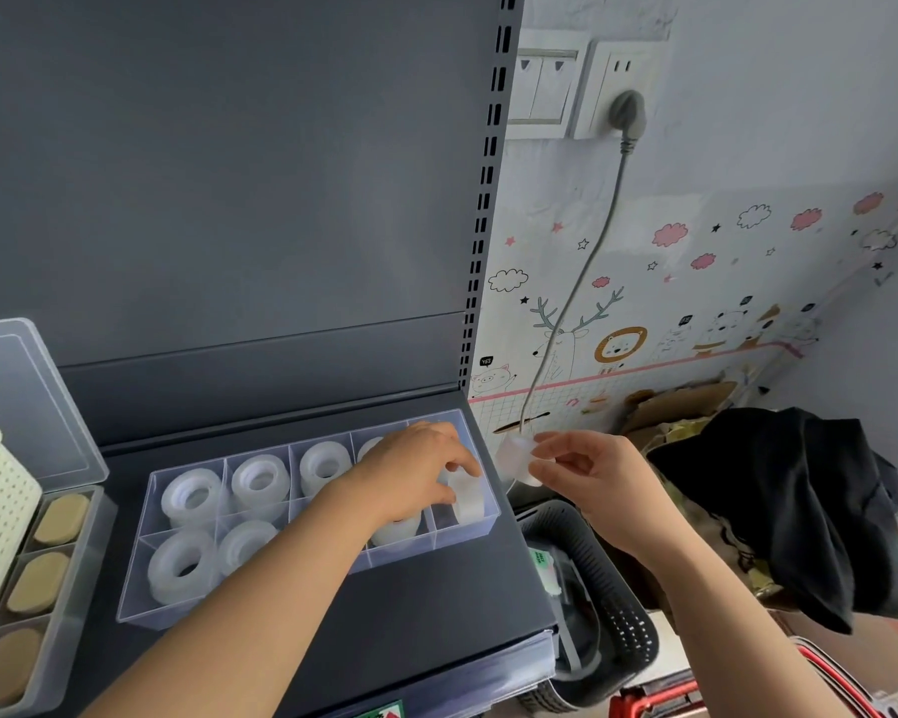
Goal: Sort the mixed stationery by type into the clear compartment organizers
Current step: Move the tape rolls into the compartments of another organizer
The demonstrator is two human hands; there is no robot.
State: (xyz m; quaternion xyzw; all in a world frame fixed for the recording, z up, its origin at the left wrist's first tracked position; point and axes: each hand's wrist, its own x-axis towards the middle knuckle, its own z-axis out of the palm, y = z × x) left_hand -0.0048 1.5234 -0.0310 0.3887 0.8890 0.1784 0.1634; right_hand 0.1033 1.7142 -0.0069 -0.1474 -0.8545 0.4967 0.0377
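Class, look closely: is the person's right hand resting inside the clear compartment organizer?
No: the right hand holds a clear tape roll in the air, beyond the right edge of the clear compartment organizer.

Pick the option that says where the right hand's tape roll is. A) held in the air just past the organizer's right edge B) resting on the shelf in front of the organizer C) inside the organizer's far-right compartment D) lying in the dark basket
A: the right hand pinches a clear tape roll in the air, just beyond the right wall of the clear compartment organizer.
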